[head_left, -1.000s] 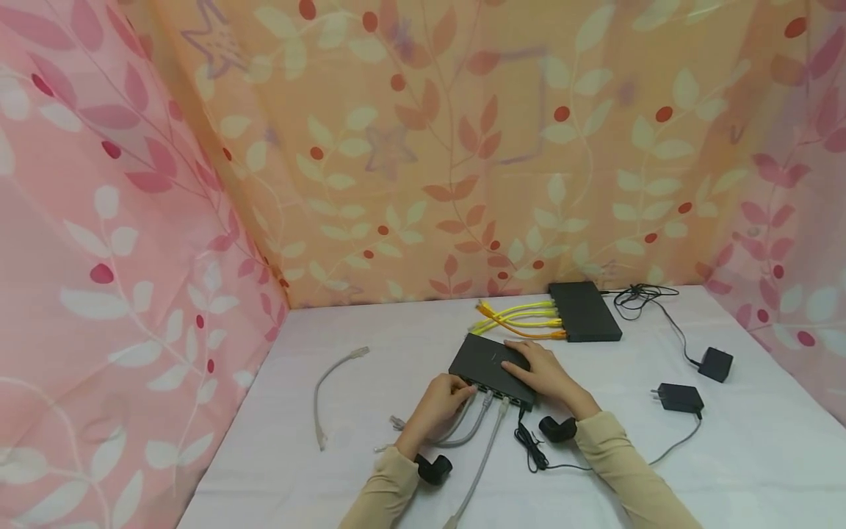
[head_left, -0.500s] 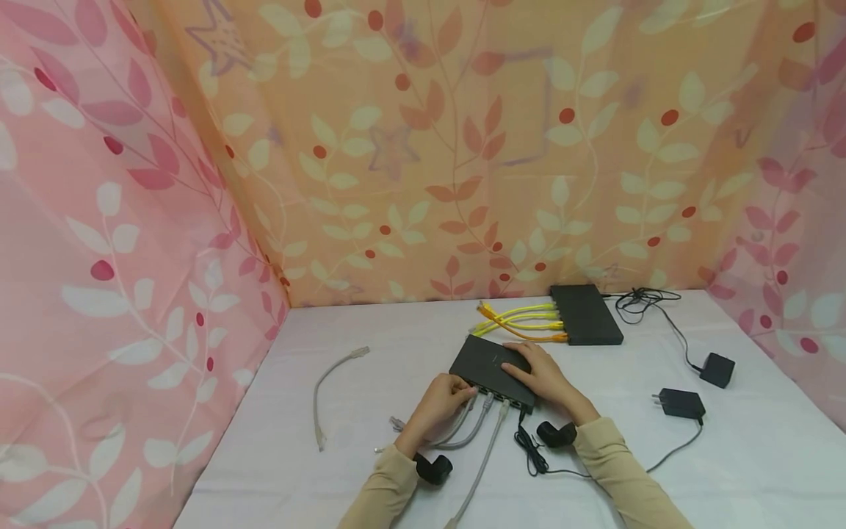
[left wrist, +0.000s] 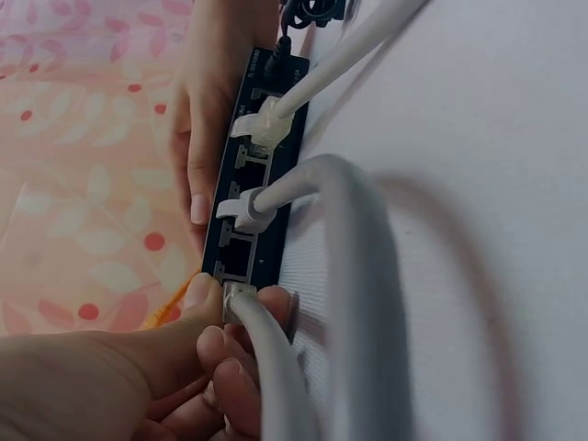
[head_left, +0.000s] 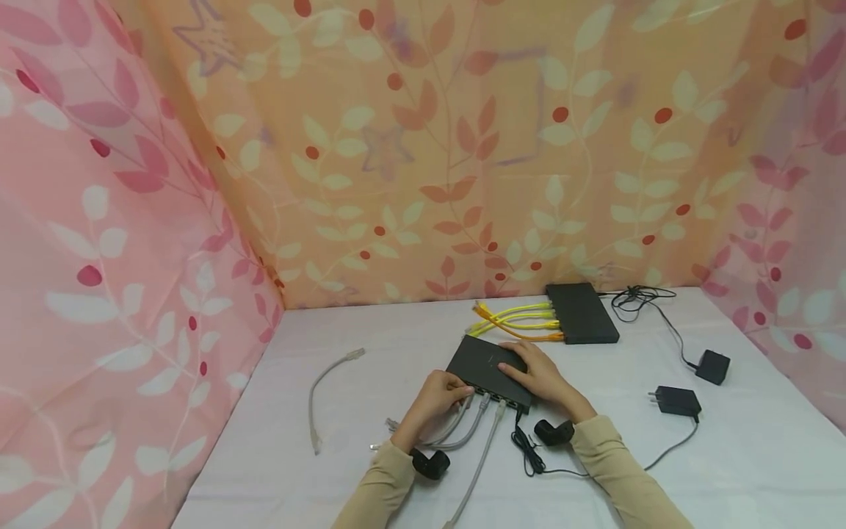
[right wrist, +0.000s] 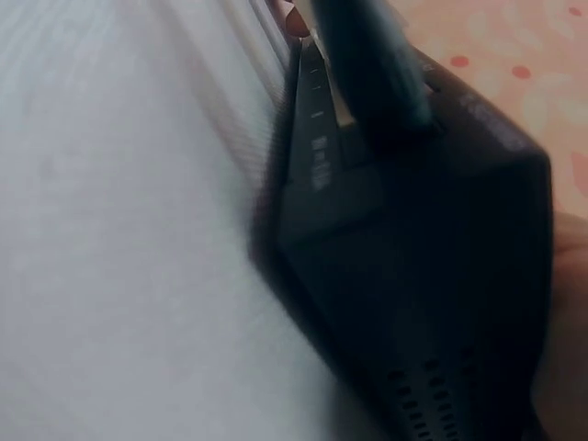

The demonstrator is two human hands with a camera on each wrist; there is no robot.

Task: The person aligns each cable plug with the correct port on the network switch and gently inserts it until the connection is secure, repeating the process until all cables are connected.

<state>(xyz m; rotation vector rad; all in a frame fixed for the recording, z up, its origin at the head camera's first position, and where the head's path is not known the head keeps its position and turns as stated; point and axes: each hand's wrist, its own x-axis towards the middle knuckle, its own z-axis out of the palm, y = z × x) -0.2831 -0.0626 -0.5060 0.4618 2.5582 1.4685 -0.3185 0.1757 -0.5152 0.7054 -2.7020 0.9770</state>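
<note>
A black network switch [head_left: 484, 358] lies on the white table, its row of ports towards me. My left hand [head_left: 432, 400] pinches the clear plug [left wrist: 239, 292] of a grey network cable [left wrist: 273, 354] at the leftmost port; how deep the plug sits cannot be seen. Flat on the switch's right part rests my right hand [head_left: 545, 375], fingers and thumb extended. Two more grey cables are plugged in: one at a middle port [left wrist: 253, 209], another nearer the power plug [left wrist: 280, 64]. The right wrist view shows the switch's vented side [right wrist: 423, 266] close up.
Behind stands a second black box [head_left: 581, 314] with yellow and orange cables [head_left: 518, 319]. A loose grey cable [head_left: 324, 386] lies at left. Power adapters [head_left: 678, 401] and their black cords lie at right. Patterned curtains [head_left: 396, 147] enclose the table.
Both hands keep their places on the plug and the switch. The head view shifts slightly; nothing else visibly moves.
</note>
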